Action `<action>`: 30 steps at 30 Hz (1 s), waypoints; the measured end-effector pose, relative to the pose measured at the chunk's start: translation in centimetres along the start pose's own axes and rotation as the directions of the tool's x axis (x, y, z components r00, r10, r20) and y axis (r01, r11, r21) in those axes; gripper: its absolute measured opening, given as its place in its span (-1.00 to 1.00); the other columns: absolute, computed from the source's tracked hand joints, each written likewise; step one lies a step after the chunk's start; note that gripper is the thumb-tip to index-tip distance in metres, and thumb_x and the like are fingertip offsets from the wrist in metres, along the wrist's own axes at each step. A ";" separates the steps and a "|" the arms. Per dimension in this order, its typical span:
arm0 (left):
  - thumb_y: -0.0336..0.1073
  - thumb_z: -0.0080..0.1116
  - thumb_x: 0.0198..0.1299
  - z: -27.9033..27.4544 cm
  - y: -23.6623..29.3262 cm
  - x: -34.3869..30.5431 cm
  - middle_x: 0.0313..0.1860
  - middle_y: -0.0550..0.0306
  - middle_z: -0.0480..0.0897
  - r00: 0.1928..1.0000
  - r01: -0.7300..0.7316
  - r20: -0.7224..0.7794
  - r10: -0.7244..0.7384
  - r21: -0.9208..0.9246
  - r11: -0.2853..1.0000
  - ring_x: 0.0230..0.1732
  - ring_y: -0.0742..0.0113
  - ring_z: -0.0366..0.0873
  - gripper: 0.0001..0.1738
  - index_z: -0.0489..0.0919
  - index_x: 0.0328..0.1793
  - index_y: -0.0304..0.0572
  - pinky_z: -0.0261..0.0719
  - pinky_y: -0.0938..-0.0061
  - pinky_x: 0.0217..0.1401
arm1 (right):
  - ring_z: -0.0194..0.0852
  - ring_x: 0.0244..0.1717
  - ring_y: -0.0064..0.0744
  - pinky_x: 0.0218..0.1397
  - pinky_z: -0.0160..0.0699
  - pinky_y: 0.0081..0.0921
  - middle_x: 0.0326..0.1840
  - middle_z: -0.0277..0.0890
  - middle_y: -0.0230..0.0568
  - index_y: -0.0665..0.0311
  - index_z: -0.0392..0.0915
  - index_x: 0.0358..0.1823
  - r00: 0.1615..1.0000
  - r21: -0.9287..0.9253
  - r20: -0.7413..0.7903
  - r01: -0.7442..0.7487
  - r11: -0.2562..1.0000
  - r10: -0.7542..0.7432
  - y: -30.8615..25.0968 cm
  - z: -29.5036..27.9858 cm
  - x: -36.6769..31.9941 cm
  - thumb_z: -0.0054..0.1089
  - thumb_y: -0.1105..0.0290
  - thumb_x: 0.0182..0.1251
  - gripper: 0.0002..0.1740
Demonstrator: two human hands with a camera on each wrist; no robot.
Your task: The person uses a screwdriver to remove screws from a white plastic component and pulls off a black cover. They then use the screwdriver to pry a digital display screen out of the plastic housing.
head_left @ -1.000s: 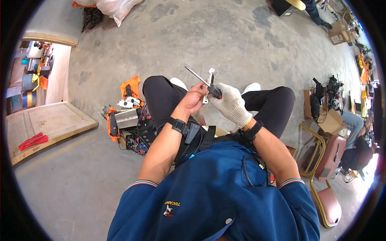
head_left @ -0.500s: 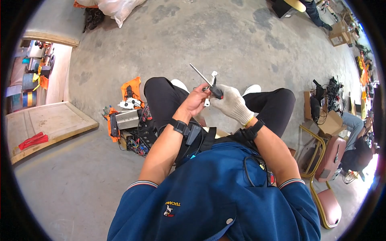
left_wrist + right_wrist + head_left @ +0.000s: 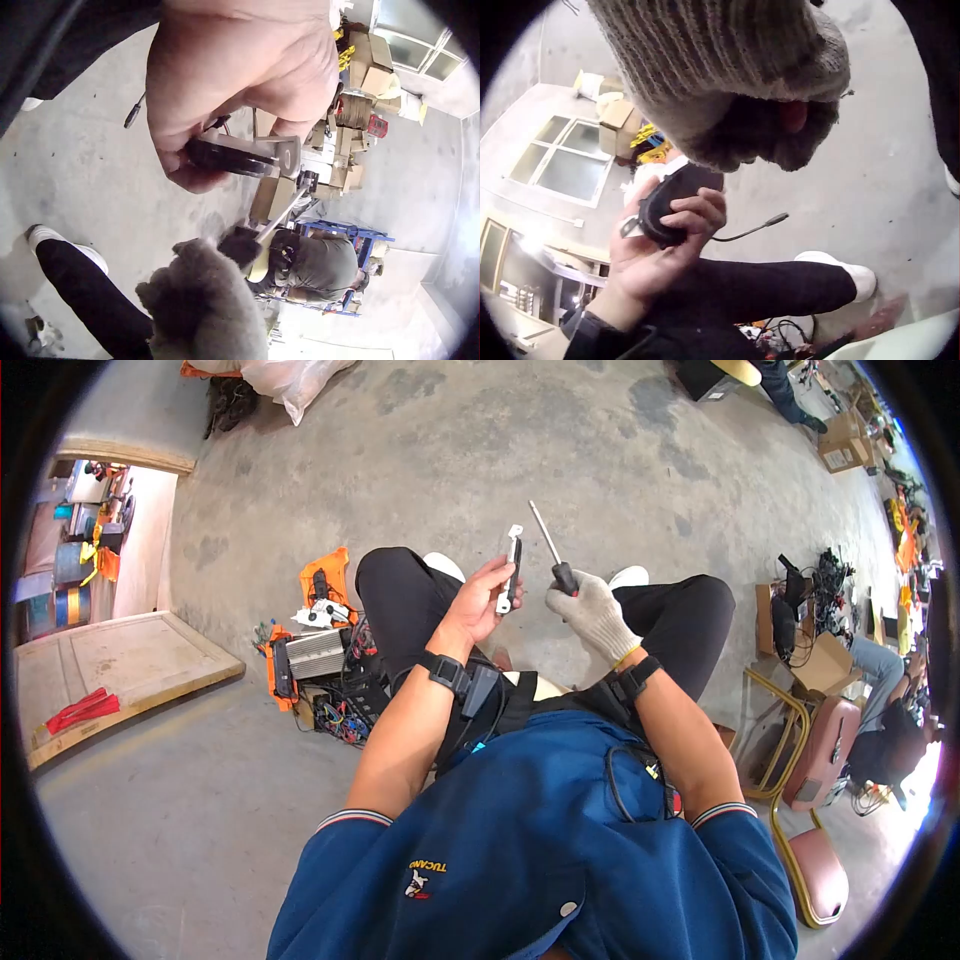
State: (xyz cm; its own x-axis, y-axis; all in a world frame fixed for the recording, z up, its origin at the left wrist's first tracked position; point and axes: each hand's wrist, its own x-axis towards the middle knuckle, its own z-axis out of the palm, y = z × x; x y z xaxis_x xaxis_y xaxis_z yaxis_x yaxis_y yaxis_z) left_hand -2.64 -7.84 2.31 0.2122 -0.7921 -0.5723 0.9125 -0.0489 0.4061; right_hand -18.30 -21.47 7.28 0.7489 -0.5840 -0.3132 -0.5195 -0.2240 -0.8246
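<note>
My bare left hand [image 3: 480,603] grips a flat black part with a pale metal bracket [image 3: 509,572] between thumb and fingers, held over the floor between my knees. In the left wrist view the bracket's end tab [image 3: 288,155] has a hole. The black body [image 3: 676,202] looks rounded in the right wrist view, and a thin cable [image 3: 751,229] with a small plug hangs near it. My gloved right hand [image 3: 600,620] holds a screwdriver [image 3: 545,533] by its black handle, with the shaft pointing up and away. Its tip stands apart from the bracket.
Beside my left knee lies a pile of electronics with a finned metal box [image 3: 316,658] and orange pieces [image 3: 325,577]. A wooden panel [image 3: 140,670] carries red gloves [image 3: 83,712]. To the right are an open carton [image 3: 825,665] and a pink chair [image 3: 823,755].
The hands have drawn apart. The screwdriver has moved right, away from the bracketed part, and its shaft has swung more upright. The bracketed part has shifted slightly left and shows more fully.
</note>
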 end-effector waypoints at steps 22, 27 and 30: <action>-0.20 0.00 0.45 -0.3 0.2 0.1 0.13 -0.31 0.64 0.984 0.121 0.138 -0.113 -0.049 0.991 0.10 -0.14 0.66 -0.53 0.43 0.34 -0.37 0.70 0.18 0.05 | 0.54 -0.45 -0.54 -0.32 0.54 -0.54 -0.44 0.54 -0.36 0.29 0.62 -0.12 0.915 0.431 -0.040 -0.346 0.833 0.401 6.1 -3.1 0.5 0.28 0.16 0.22 -0.64; -0.15 -0.06 0.47 0.3 0.4 -0.4 0.16 -0.34 0.62 0.968 0.176 0.189 -0.165 -0.044 0.983 0.16 -0.23 0.63 -0.47 0.40 0.39 -0.41 0.69 0.12 0.13 | 0.56 -0.30 -0.53 -0.22 0.59 -0.53 -0.27 0.56 -0.31 0.32 0.61 0.05 0.927 0.516 -0.014 -0.313 0.797 0.374 4.2 -3.6 0.0 0.29 0.12 0.29 -0.55; -0.11 -0.18 0.52 1.2 0.6 -0.8 0.28 -0.40 0.53 0.924 0.204 0.319 -0.213 0.062 0.977 0.24 -0.26 0.57 -0.41 0.31 0.49 -0.43 0.69 0.09 0.16 | 0.50 -0.13 -0.51 -0.10 0.57 -0.53 -0.11 0.55 -0.27 0.34 0.55 0.15 0.954 0.609 0.035 -0.256 0.751 0.297 3.4 -3.4 -0.1 0.23 0.21 0.40 -0.57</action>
State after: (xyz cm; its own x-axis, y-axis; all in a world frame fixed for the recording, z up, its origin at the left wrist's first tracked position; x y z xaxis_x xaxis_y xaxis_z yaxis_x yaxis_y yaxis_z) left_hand -2.68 -7.99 3.89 -0.1099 -0.9151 -0.3879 0.9131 -0.2472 0.3243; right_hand -21.50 -24.79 6.12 0.5750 -0.5964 -0.5600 -0.3310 0.4564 -0.8259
